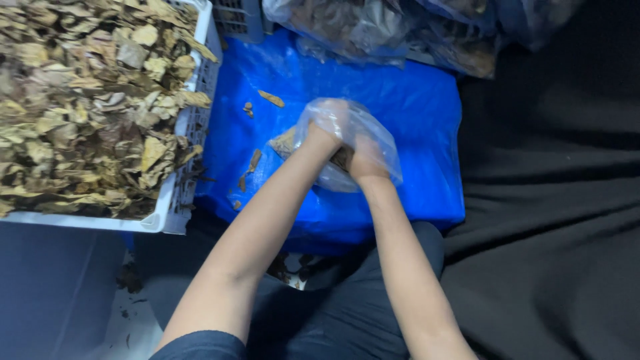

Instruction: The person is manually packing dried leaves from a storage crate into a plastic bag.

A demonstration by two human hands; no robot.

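Both hands are stuffed inside a clear bag [353, 143], left hand [325, 137] and right hand [365, 160] each clenched on dry leaves [283, 142] in there. Bag sits mid blue tarp [413, 107]. White crate [190, 133] heaped with leaves hugs the tarp's left edge.

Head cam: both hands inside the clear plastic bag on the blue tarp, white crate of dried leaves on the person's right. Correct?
One thing is wrong: the white crate of dried leaves sits on the person's left, not right, as the head view shows. The rest holds: left hand and right hand are both inside the clear plastic bag on the blue tarp.
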